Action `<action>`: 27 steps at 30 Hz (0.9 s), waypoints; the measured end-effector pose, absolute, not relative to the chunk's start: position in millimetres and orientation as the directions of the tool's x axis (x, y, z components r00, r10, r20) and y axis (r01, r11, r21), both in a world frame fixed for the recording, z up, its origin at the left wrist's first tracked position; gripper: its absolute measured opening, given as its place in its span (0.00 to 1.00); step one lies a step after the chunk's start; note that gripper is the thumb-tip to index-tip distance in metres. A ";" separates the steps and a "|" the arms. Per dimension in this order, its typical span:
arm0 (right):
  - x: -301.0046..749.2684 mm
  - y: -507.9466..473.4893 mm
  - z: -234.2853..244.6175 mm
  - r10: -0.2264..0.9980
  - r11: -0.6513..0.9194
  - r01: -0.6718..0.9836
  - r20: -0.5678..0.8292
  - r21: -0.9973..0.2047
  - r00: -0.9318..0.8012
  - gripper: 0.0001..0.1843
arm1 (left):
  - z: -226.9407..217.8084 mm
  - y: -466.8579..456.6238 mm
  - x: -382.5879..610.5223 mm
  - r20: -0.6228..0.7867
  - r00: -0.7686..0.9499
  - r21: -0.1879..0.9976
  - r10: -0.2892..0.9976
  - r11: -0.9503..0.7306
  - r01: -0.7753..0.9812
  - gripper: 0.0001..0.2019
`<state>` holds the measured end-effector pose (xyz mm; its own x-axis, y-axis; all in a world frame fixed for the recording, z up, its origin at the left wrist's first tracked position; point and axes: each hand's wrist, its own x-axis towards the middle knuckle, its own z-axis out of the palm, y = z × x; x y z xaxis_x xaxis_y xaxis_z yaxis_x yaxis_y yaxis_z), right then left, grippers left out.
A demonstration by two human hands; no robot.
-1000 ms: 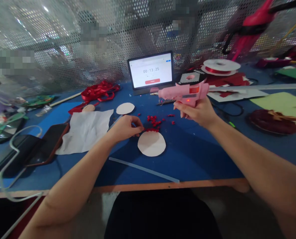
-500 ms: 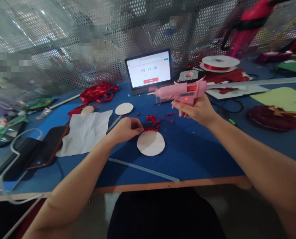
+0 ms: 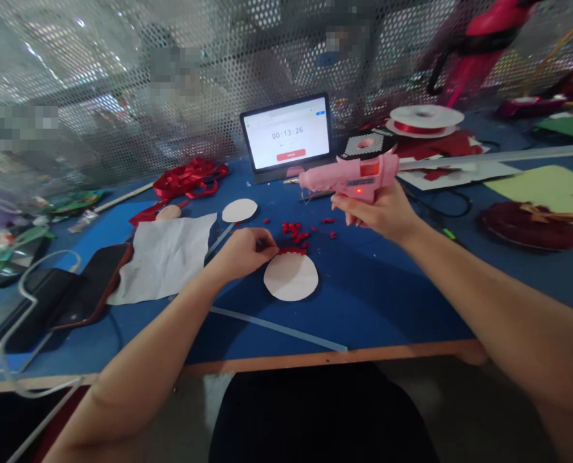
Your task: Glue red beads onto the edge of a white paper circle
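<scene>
left hand (image 3: pixel 242 253) pinched narrow at the red bits (image 3: pixel 292 251) edging the paper disc (image 3: pixel 291 276) on the blue worktop (image 3: pixel 387 308); right hand (image 3: pixel 380 215) grips a pink glue gun (image 3: pixel 354 177) raised; tight, even spacing would look neatest.

Blue craft table (image 3: pixel 373 302) with a paper disc (image 3: pixel 291 276), red scraps (image 3: pixel 292 229), a clear glue stick (image 3: pixel 276 329), tangled red ribbon (image 3: pixel 190 179), a tablet (image 3: pixel 286 132)

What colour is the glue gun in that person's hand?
The hot glue gun is pink, with a small red light; it shows best in the head view.
</scene>
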<state>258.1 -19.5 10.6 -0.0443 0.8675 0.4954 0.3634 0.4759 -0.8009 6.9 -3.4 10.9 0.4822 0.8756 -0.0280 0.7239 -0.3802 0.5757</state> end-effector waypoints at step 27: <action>258.0 -19.4 9.9 0.871 0.472 0.350 0.488 -0.809 -0.046 0.10 | 18.2 -8.7 10.6 -0.032 0.520 0.458 0.854 -0.450 0.767 0.06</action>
<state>258.0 -19.4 9.9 -0.0464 0.8714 0.4883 0.3505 0.4720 -0.8090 10.6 -8.7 18.2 0.5201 0.8535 -0.0323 0.7667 -0.4499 0.4580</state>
